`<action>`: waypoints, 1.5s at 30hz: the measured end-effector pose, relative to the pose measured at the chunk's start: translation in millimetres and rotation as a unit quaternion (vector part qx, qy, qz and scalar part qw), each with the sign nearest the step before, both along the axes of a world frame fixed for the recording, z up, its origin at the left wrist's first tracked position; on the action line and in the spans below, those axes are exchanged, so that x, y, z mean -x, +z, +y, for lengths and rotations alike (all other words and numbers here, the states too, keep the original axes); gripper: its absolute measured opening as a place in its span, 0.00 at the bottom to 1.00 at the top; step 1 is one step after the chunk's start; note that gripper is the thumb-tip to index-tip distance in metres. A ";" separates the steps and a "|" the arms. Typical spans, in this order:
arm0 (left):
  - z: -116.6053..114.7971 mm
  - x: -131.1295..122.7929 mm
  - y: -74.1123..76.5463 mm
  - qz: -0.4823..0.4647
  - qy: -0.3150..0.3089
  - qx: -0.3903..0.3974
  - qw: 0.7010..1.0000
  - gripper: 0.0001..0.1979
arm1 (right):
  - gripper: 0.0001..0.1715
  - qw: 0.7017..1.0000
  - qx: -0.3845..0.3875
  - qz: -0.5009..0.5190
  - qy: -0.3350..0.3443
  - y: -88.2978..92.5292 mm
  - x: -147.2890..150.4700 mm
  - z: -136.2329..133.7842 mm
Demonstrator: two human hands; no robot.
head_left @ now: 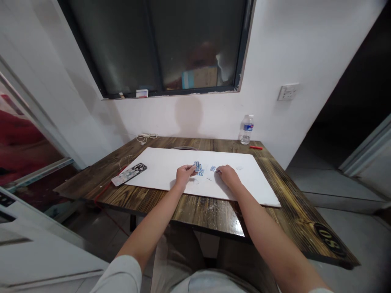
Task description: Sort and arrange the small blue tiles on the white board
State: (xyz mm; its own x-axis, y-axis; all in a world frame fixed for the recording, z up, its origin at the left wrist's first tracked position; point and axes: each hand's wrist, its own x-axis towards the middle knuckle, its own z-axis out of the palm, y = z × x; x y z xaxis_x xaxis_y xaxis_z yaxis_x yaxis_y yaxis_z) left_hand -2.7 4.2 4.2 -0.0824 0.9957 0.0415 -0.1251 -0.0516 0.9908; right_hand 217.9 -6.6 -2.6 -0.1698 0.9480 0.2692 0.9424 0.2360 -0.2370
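Blue-striped pieces (198, 167) are the main thing here, a small bunch lying near the middle of a big white sheet (159, 171) on a dark burnt-wood table (207, 211), at about 12 o'clock from where the person sits. One more small piece (212, 168) lies just to the right of the bunch, between the two hands. Anything printed on them is too small and blurry to read.

Left hand (185, 176) is down at the bunch, curled over, with its fingertips (193, 171) touching the pieces, but I can't tell if it's actually gripping one. Right hand (227, 176) is loosely curled on the sheet, fingers just beside the small piece. Can't tell if it's holding anything either.

Around the table: a phone (128, 174) in a patterned case sits at 9 o'clock, right at the sheet's edge, and a white cable (146, 138) is at 11. A water bottle (247, 129) with a blue label stands at 1 o'clock, label unreadable, with a red pen (255, 147) just beside it. A round black sticker (330, 240) on the table corner at 4 o'clock has digits I can't read for sure. Up on the wall there's a socket (287, 92) at 1 o'clock, and a window (152, 44) at 12.
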 end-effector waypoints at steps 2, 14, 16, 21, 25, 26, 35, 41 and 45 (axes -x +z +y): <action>-0.4 -0.3 0.6 -0.001 -0.001 -0.001 1.000 0.15 | 0.19 1.000 -0.006 0.009 0.002 -1.7 -0.5 0.8; 1.2 -0.3 0.4 -0.014 -0.007 0.001 1.000 0.14 | 0.21 0.999 -0.017 0.033 -0.036 -5.1 -3.0 -0.1; 1.7 0.5 0.2 -0.013 -0.004 -0.002 1.000 0.14 | 0.20 0.999 -0.016 0.036 -0.032 -4.7 -3.7 0.5; 2.6 3.2 0.8 -0.007 0.021 -0.019 1.000 0.13 | 0.15 0.999 0.012 0.003 -0.047 -3.1 -3.4 0.8; 1.3 4.0 2.1 -0.013 0.035 -0.020 0.999 0.13 | 0.16 0.996 0.027 -0.016 -0.087 -1.0 -1.5 -1.8; 1.0 4.0 2.3 -0.013 0.035 -0.018 0.999 0.13 | 0.16 0.995 0.029 -0.019 -0.092 -0.3 -1.2 -2.7; 1.5 3.5 2.0 -0.027 0.033 -0.014 0.999 0.12 | 0.18 0.996 0.022 0.007 -0.085 -0.9 -4.8 -2.1; 1.8 4.2 1.1 -0.018 0.026 -0.021 0.999 0.14 | 0.15 0.997 0.027 0.015 -0.077 -0.6 -4.6 0.1; 2.0 3.9 1.1 -0.016 0.028 -0.021 0.999 0.13 | 0.15 0.996 0.020 0.001 -0.081 1.4 -0.9 -2.9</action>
State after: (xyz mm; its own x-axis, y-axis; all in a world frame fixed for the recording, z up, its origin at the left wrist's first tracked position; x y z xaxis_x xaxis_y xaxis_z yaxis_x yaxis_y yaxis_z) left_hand -6.6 6.2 5.3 -0.1408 0.9869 0.0793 -0.1528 -0.1008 0.9831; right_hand 218.8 -9.5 -1.2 -0.0126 0.9729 0.2311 0.9670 0.0707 -0.2449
